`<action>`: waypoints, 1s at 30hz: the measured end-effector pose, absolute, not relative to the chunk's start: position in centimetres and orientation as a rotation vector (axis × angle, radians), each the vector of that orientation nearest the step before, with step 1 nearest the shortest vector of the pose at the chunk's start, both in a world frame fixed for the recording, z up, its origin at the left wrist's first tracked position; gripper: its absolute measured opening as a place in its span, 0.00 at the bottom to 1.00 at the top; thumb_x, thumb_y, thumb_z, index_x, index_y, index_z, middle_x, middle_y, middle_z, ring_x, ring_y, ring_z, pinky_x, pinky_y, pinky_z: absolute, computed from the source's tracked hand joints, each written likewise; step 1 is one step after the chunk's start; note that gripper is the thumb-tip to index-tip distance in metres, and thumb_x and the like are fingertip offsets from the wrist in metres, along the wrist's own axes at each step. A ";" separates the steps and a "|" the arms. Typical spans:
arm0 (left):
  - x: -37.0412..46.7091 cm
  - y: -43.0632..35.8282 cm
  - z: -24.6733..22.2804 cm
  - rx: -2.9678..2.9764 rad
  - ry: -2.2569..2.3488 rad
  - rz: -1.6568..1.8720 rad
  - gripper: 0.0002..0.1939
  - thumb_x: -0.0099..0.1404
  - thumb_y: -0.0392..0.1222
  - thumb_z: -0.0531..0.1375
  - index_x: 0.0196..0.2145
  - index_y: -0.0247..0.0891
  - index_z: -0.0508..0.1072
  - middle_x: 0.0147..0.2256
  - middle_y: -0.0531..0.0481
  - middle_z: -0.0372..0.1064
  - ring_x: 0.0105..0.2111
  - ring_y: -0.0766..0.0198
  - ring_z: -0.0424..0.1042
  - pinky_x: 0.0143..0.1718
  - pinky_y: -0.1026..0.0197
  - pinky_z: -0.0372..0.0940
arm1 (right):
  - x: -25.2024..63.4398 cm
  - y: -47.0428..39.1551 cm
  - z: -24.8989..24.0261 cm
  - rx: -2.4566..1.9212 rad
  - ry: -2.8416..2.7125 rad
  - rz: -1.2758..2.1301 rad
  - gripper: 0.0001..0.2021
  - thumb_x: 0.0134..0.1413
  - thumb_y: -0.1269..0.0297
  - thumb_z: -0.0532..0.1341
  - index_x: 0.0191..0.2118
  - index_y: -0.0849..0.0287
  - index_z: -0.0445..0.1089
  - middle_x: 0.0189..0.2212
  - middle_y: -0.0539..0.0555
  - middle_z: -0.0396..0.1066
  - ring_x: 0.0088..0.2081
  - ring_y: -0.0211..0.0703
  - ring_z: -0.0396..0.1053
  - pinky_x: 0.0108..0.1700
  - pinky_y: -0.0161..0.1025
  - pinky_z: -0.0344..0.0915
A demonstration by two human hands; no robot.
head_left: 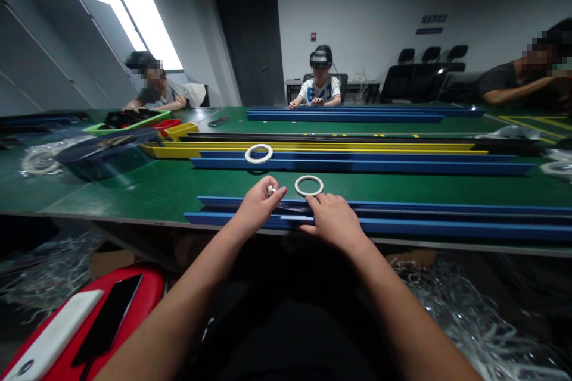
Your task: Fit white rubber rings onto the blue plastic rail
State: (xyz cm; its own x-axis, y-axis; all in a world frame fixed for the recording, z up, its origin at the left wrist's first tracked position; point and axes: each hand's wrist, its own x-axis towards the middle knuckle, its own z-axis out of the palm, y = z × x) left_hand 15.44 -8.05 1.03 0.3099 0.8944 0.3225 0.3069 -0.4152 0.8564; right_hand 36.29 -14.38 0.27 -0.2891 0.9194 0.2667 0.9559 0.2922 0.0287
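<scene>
A long blue channel rail (447, 227) lies along the near edge of the green table. My left hand (259, 205) is closed above its left part, with a small piece of white strip (270, 190) pinched between thumb and fingers. My right hand (336, 221) rests across the rail, thumb on the near wall and fingers over the far wall. Between my hands a thin strip lies in the channel. A roll of white tape (308, 177) lies flat just behind my right fingertips. Another white tape roll (258, 146) leans on the blue rail behind.
More blue rails (402, 166), yellow rails (179, 152) and black rails cross the table (170, 193). At left are a dark round reel (102, 158) and a green tray (96, 128). Phones (109, 315) lie on a red stool (138, 286). Several people sit around the table.
</scene>
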 end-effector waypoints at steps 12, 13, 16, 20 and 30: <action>16.7 -9.1 0.7 2.868 1.378 0.521 0.23 0.70 0.57 0.50 0.31 0.40 0.77 0.30 0.46 0.68 0.29 0.62 0.68 0.30 0.60 0.56 | 38.0 -14.5 0.6 -1.606 -2.419 -0.161 0.34 0.52 0.47 0.64 0.62 0.55 0.58 0.54 0.63 0.68 0.55 0.55 0.63 0.61 0.60 0.49; 16.7 -9.1 0.6 2.881 1.382 0.524 0.24 0.70 0.58 0.50 0.31 0.40 0.77 0.30 0.46 0.68 0.29 0.62 0.68 0.30 0.60 0.56 | 39.0 -14.5 0.6 -1.612 -2.424 -0.150 0.34 0.52 0.48 0.65 0.62 0.53 0.58 0.56 0.62 0.66 0.57 0.55 0.62 0.62 0.64 0.45; 16.6 -9.1 0.3 2.906 1.385 0.550 0.27 0.71 0.58 0.47 0.31 0.39 0.77 0.29 0.46 0.68 0.29 0.62 0.68 0.30 0.60 0.55 | 42.7 -14.5 0.7 -1.786 -2.403 -0.056 0.35 0.48 0.45 0.66 0.61 0.51 0.62 0.58 0.61 0.65 0.59 0.59 0.61 0.61 0.68 0.46; 16.8 -9.2 0.1 2.914 1.406 0.581 0.28 0.72 0.56 0.46 0.27 0.39 0.75 0.27 0.46 0.67 0.27 0.62 0.67 0.30 0.59 0.55 | 47.0 -14.3 1.0 -1.968 -2.359 0.086 0.41 0.41 0.38 0.66 0.59 0.55 0.65 0.52 0.63 0.71 0.54 0.60 0.67 0.54 0.55 0.62; 14.7 -8.5 0.4 2.870 1.486 0.700 0.22 0.69 0.56 0.51 0.26 0.39 0.72 0.28 0.48 0.66 0.28 0.63 0.65 0.29 0.60 0.54 | 44.4 -14.4 1.5 -1.790 -2.411 -0.013 0.37 0.43 0.34 0.63 0.54 0.55 0.69 0.47 0.59 0.74 0.49 0.55 0.71 0.48 0.45 0.66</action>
State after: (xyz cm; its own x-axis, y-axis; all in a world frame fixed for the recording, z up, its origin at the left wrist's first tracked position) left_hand 14.71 -8.53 0.44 0.5100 0.7398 0.4388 0.8096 -0.5852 0.0458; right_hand 44.43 -14.39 1.47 -0.2831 0.9520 0.1162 0.9532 0.2926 -0.0755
